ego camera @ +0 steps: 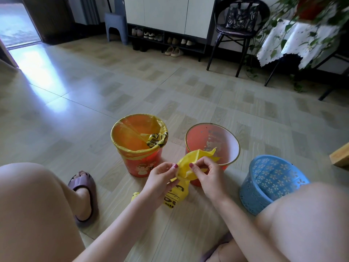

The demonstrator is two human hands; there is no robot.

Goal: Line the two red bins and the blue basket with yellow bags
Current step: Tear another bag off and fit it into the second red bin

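Observation:
On the floor stand two red bins and a blue basket (270, 184). The left red bin (143, 163) has a yellow bag (128, 137) folded over its rim. The middle red bin (213, 140) is bare inside, with a gold rim. My left hand (162, 176) and my right hand (205, 174) both pinch a crumpled yellow bag (188, 161) just in front of the middle bin; its printed lower end (173, 197) hangs down to the floor. The blue lattice basket at the right holds no bag and is partly hidden by my right knee.
My knees frame the view, and a purple slipper (85, 195) rests at the left. A black chair (238, 29), a shoe cabinet (166, 40), a grey stool (115, 25) and a cloth-covered plant stand (294, 40) line the far wall. A wooden corner (340, 156) juts in at the right.

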